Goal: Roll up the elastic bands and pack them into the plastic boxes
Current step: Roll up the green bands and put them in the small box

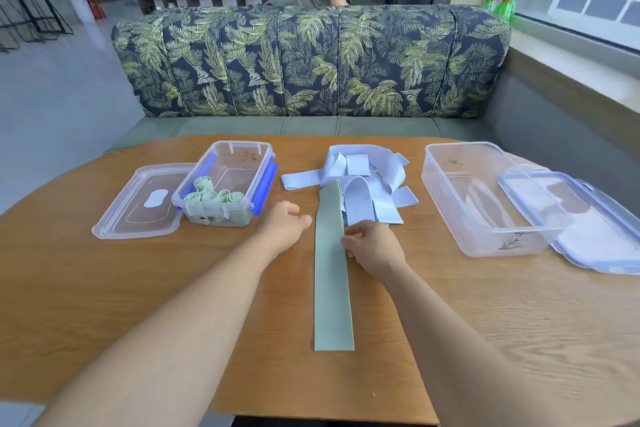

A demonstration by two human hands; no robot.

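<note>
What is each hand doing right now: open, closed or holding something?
Left hand: open, loosely curled, holding nothing, beside the green band.
Right hand: closed, pinching the green band's right edge.

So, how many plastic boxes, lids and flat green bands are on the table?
Plastic boxes: 2 (small box, large box)
Lids: 2 (left lid, right lid)
Flat green band: 1
Total: 5
</note>
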